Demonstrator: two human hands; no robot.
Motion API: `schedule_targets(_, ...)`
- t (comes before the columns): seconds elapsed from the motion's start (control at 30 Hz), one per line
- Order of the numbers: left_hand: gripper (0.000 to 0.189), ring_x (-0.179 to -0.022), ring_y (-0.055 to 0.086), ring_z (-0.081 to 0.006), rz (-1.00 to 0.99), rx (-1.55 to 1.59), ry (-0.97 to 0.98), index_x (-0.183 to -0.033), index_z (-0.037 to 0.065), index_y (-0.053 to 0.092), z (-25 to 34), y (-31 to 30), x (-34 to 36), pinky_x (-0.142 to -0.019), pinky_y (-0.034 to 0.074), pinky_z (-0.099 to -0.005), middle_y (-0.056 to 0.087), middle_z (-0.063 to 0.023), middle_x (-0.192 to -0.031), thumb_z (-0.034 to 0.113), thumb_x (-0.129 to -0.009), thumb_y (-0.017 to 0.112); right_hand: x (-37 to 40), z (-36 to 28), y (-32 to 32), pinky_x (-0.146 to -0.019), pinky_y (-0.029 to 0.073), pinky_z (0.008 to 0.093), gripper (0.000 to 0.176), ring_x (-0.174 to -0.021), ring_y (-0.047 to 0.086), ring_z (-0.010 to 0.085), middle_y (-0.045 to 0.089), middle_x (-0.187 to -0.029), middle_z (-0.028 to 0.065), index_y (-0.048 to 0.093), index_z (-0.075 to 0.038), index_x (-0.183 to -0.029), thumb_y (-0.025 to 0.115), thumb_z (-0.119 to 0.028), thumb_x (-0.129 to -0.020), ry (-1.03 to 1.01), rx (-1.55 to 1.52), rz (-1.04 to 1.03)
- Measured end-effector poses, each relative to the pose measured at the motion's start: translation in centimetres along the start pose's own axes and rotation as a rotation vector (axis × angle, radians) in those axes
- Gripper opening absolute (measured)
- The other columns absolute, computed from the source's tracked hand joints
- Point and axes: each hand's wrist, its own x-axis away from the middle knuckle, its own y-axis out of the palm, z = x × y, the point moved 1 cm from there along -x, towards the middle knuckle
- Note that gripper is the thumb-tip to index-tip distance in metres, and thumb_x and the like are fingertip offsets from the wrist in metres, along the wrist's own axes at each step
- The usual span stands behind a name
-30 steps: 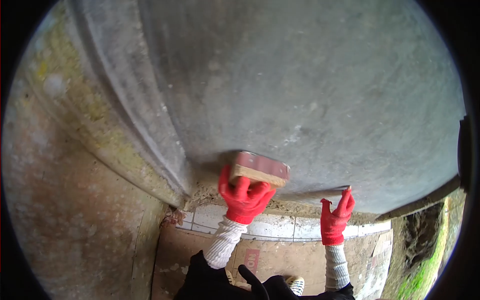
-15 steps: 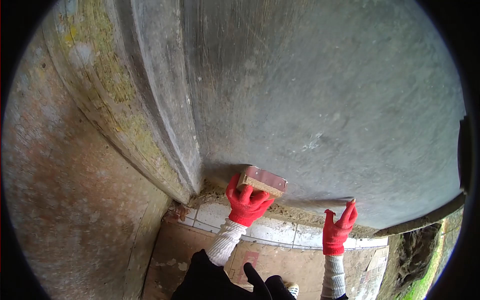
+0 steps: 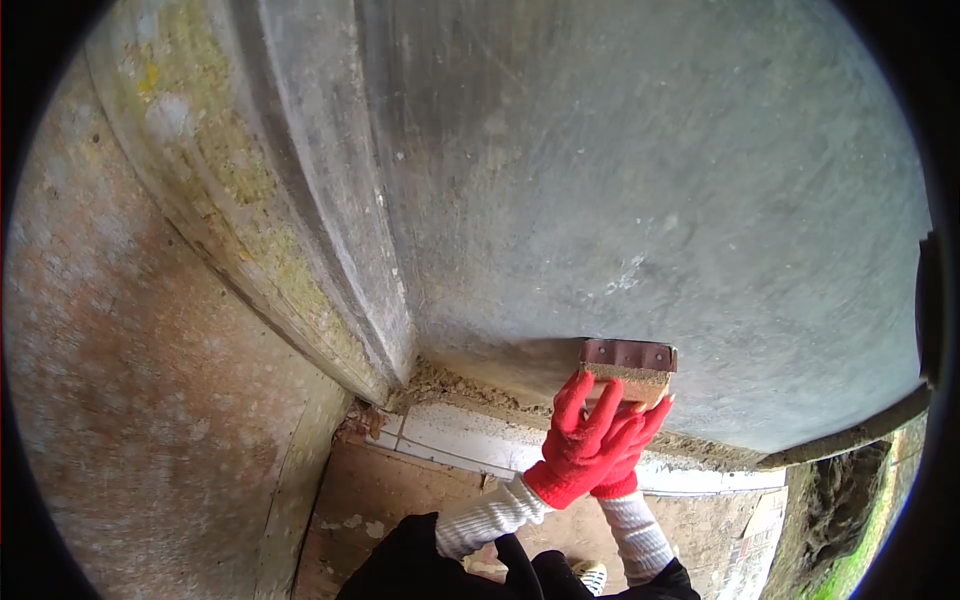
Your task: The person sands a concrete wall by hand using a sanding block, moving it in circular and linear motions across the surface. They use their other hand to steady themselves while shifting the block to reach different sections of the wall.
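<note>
A block (image 3: 628,372) with a brown sheet fastened over its top edge lies against the lower part of the grey wall (image 3: 620,200). My left hand (image 3: 580,445), in a red glove, grips the block from below with its fingers wrapped on the near side. Partly behind it, my right hand (image 3: 636,452), also gloved in red, has its fingers pressed on the block's lower right side. The two hands overlap, so much of the right palm is hidden. White knitted cuffs cover both wrists.
A mossy pillar edge (image 3: 235,150) and a stained, reddish wall (image 3: 150,370) stand at the left. Below the grey wall run a dirt-covered ledge and white tiles (image 3: 450,428). A brown board (image 3: 385,500) and a shoe (image 3: 590,575) are at the bottom.
The block and my left hand have moved right along the wall. My right hand has shifted left from its separate place and now meets the left hand at the block.
</note>
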Motion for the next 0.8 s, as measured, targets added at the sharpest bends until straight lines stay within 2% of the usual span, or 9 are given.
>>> schedule_targets(0.1, 0.071, -0.125, 0.035, -0.0352, 0.059, 0.109, -0.093, -0.146, 0.008, 0.026, -1.3, -2.6, 0.0, -0.102, 0.034, -0.041, 0.027, -0.0216, -0.141, 0.008, -0.085, 0.062, -3.0, -0.6, 0.0, -0.092, 0.038, 0.0593, 0.094, -0.118, 0.04, 0.0507, 0.024, -0.139, 0.0345, 0.016, -0.014, -0.144, 0.076, -0.028, -0.073, -0.117, 0.07, 0.082)
schedule_targets(0.17, 0.072, -0.136, 0.022, -0.036, 0.258, 0.17, -0.499, -0.147, 0.0, 0.007, -4.1, -3.7, -1.6, -0.109, 0.024, -0.0448, 0.012, -0.0223, -0.15, 0.014, -0.093, 0.052, -3.4, -0.3, -0.1, -0.087, 0.041, 0.0609, 0.084, -0.113, 0.045, 0.0493, 0.028, -0.137, 0.0328, 0.025, -0.016, -0.138, 0.075, -0.019, -0.071, -0.173, 0.065, 0.096)
schedule_targets(0.4, 0.075, -0.14, 0.003, -0.043, 0.199, -0.049, -0.559, -0.148, 0.001, 0.001, -7.4, -2.5, -2.0, -0.112, 0.006, -0.0522, -0.002, -0.0234, -0.154, 0.032, -0.096, 0.045, -0.5, 5.8, -1.1, -0.087, 0.043, 0.0587, 0.064, -0.107, 0.05, 0.0424, 0.04, -0.13, 0.0231, 0.032, -0.028, -0.134, 0.065, -0.02, -0.08, -0.358, 0.232, 0.012)
schedule_targets(0.53, 0.076, -0.142, -0.002, -0.0398, 0.149, -0.16, -0.426, -0.148, 0.002, -0.001, -8.0, -2.2, -1.8, -0.112, 0.0, -0.0543, -0.003, -0.0232, -0.154, 0.033, -0.096, 0.045, -3.4, 5.4, -3.8, -0.092, 0.035, 0.0625, 0.088, -0.115, 0.042, 0.0526, 0.029, -0.137, 0.0334, 0.024, -0.018, -0.136, 0.074, -0.007, -0.065, -0.08, 0.218, 0.178)
schedule_targets(0.6, 0.076, -0.142, -0.001, -0.0382, 0.213, -0.15, -0.45, -0.148, 0.003, -0.001, -7.8, -1.9, -1.7, -0.113, 0.0, -0.0526, -0.002, -0.0224, -0.154, 0.032, -0.096, 0.045, -1.1, 6.5, -2.8, -0.082, 0.041, 0.0512, 0.045, -0.096, 0.052, 0.0336, 0.052, -0.107, 0.0193, 0.052, -0.012, -0.115, 0.069, -0.019, -0.073, 0.06, 0.173, -0.011)
schedule_targets(0.63, 0.075, -0.142, -0.001, -0.0378, 0.213, -0.141, -0.471, -0.148, 0.003, 0.0, -7.2, -1.8, -1.8, -0.113, 0.001, -0.0516, -0.002, -0.0218, -0.154, 0.033, -0.096, 0.045, -2.2, 6.2, -3.1, -0.075, 0.043, 0.0449, 0.032, -0.085, 0.052, 0.0277, 0.052, -0.093, 0.0127, 0.06, -0.01, -0.101, 0.069, -0.03, -0.078, -0.131, -0.018, -0.13)
schedule_targets(0.67, 0.074, -0.143, -0.001, -0.0374, 0.22, -0.131, -0.486, -0.148, 0.003, 0.001, -6.9, -1.8, -2.0, -0.114, 0.002, -0.0506, -0.002, -0.0212, -0.154, 0.033, -0.096, 0.044, -0.2, 6.7, -1.9, -0.075, 0.044, 0.0423, 0.043, -0.086, 0.054, 0.0273, 0.053, -0.095, 0.0108, 0.06, -0.008, -0.102, 0.072, -0.04, -0.076, -0.124, 0.033, -0.16)
schedule_targets(0.7, 0.068, -0.143, 0.002, -0.0333, 0.225, -0.236, -0.461, -0.148, 0.002, 0.004, -7.9, -1.5, -1.6, -0.115, 0.006, -0.0441, 0.0, -0.0193, -0.155, 0.032, -0.099, 0.04, 0.1, 7.7, -1.0, -0.073, 0.045, 0.0403, 0.054, -0.084, 0.054, 0.0264, 0.054, -0.092, 0.0089, 0.06, -0.008, -0.103, 0.072, -0.05, -0.071, -0.5, 0.19, -0.04)
schedule_targets(0.8, 0.068, -0.143, 0.002, -0.0324, 0.2, -0.269, -0.453, -0.149, 0.003, 0.004, -7.7, -1.9, -1.6, -0.114, 0.006, -0.0449, 0.001, -0.0183, -0.155, 0.035, -0.099, 0.038, -1.2, 9.3, -4.0, -0.076, 0.045, 0.0463, 0.044, -0.092, 0.055, 0.0288, 0.053, -0.106, 0.0084, 0.059, -0.011, -0.106, 0.073, -0.039, -0.075, -0.188, 0.18, -0.031)
